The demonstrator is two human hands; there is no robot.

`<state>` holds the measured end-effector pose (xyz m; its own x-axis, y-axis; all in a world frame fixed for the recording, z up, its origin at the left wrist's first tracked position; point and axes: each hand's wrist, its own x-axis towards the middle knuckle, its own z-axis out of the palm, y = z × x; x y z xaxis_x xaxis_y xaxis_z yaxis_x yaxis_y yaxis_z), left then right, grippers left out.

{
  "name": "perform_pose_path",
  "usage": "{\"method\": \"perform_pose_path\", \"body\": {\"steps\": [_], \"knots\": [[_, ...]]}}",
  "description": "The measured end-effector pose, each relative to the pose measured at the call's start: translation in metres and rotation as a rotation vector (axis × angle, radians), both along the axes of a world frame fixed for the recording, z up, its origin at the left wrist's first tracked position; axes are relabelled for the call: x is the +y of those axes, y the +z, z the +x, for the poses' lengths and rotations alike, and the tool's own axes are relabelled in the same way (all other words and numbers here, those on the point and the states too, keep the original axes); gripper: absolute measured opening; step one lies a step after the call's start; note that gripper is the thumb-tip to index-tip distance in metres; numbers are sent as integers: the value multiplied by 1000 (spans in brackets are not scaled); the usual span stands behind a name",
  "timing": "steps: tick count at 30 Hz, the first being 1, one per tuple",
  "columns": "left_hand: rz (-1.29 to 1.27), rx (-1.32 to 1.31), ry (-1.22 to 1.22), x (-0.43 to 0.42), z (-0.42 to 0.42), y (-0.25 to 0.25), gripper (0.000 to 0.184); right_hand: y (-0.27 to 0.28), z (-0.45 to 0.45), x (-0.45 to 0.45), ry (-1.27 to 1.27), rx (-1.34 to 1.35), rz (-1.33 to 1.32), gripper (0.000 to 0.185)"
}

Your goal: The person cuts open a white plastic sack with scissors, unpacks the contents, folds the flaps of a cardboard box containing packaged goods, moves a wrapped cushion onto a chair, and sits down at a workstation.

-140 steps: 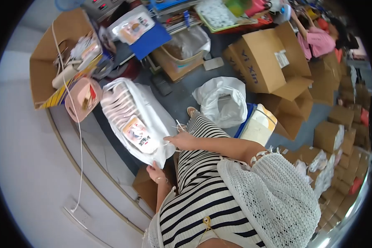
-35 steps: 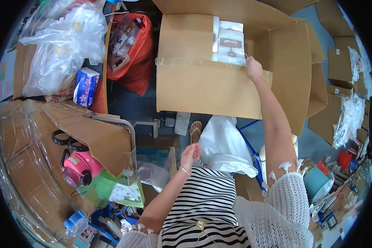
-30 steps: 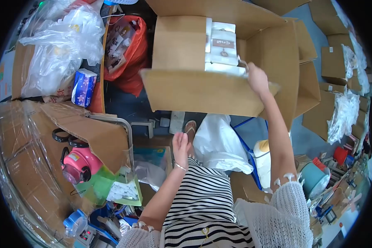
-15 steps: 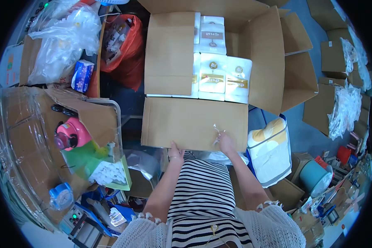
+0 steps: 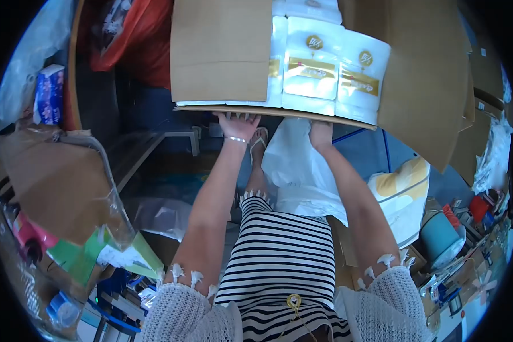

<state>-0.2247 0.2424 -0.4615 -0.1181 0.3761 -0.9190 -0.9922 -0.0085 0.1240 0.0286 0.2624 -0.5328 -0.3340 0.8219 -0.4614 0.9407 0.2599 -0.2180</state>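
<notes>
A large open cardboard box (image 5: 219, 51) stands in front of me, holding several white packs (image 5: 312, 68) with gold bands, perhaps tissue paper. At the box's near lower edge is my left hand (image 5: 236, 124), palm turned up, its fingers apart and their tips passing under the cardboard. My right hand (image 5: 321, 134) reaches under the same edge farther right, its fingers hidden. A white plastic bag (image 5: 296, 157) hangs right beside that hand; whether the hand touches it cannot be made out. The front flap shows only as a thin edge.
On the left are a red bag (image 5: 145, 45), a blue tissue pack (image 5: 49, 94) and a green-edged box (image 5: 125, 256) of small white pieces. A metal frame (image 5: 179, 135) stands below the box. A yellow-and-white bag (image 5: 402, 191) and a teal drum (image 5: 439, 233) sit right.
The front flap's broad face has gone from view. Both hands have moved forward from on and beside it to beneath the box's edge. The box looks closer, and my foot now shows below.
</notes>
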Motion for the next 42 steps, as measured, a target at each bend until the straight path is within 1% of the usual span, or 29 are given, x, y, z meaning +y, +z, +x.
{"method": "perform_pose_path", "body": {"steps": [2, 4, 5, 7, 9, 11, 13, 14, 16, 17, 19, 20, 21, 22, 24, 25, 26, 28, 29, 30, 31, 32, 33, 34, 35, 37, 39, 41, 42], "knots": [[12, 24, 54, 5, 3, -7, 86, -19, -1, 6, 34, -22, 53, 20], [83, -13, -1, -9, -6, -11, 82, -17, -3, 1, -48, -16, -111, 22], [120, -29, -35, -19, -14, -15, 79, -13, -5, -11, -161, 94, -45, 19], [99, -155, -6, -30, -33, -11, 73, 26, -13, -25, -206, 113, -215, 17], [42, -107, -50, -40, -35, -5, 72, 57, -16, -45, -180, 202, -384, 15], [15, -75, -40, -54, -31, -1, 71, 104, -23, -62, -170, 316, -444, 17], [-85, -61, -39, -63, -22, 5, 72, 137, -27, -75, -268, 427, -604, 21], [-75, -33, -77, -67, -17, 15, 77, 158, -34, -73, -252, 427, -603, 21], [-194, -46, -55, -68, -9, 37, 73, 212, -57, -54, -520, 507, -798, 27], [-156, -39, -87, -72, -8, 49, 77, 226, -66, -45, -507, 507, -807, 27], [-165, -41, -78, -73, -7, 63, 78, 244, -83, -22, -695, 656, -674, 28], [-168, -49, -83, -72, -8, 68, 78, 246, -92, -6, -675, 668, -631, 28], [-107, -46, -124, -68, -11, 75, 85, 246, -102, 14, -655, 679, -588, 28], [-107, -40, -115, -61, -13, 81, 85, 246, -115, 35, -622, 718, -546, 28], [-126, 136, -275, -39, -18, 92, 100, 248, -147, 77, -595, 784, -489, 29], [-199, 345, -358, -35, -21, 79, 107, 248, -168, 98, -600, 813, -471, 29], [-187, 360, -353, -26, -27, 76, 107, 244, -188, 116, -575, 843, -424, 29], [-669, 1013, -644, -16, -35, 73, 110, 241, -229, 149, -514, 890, -363, 28], [-687, 1117, -681, -9, -43, 81, 112, 239, -250, 167, -475, 911, -350, 28], [-684, 1124, -671, -7, -49, 80, 112, 219, -269, 185, -387, 918, -282, 27], [-626, 1118, -735, -7, -55, 79, 112, 206, -291, 202, -302, 923, -216, 27], [-569, 1111, -802, -9, -60, 78, 112, 195, -312, 219, -302, 948, -231, 27], [-553, 1111, -843, -11, -62, 76, 111, 196, -338, 233, -301, 975, -249, 27], [-558, 1116, -841, -13, -65, 78, 111, 205, -365, 247, -222, 983, -157, 27], [-495, 1106, -854, -15, -68, 82, 111, 213, -392, 258, -145, 988, -67, 27], [-415, 1092, -898, -23, -70, 78, 109, 210, -453, 268, -117, 1264, 135, 27], [-405, 1127, -941, -28, -73, 77, 108, 233, -500, 262, -69, 1123, 314, 26], [-394, 1155, -992, -34, -76, 72, 107, 200, -561, 264, 164, 1014, 281, 27], [-339, 1103, -969, -40, -77, 67, 107, 189, -575, 258, 158, 1014, 274, 27]]}}
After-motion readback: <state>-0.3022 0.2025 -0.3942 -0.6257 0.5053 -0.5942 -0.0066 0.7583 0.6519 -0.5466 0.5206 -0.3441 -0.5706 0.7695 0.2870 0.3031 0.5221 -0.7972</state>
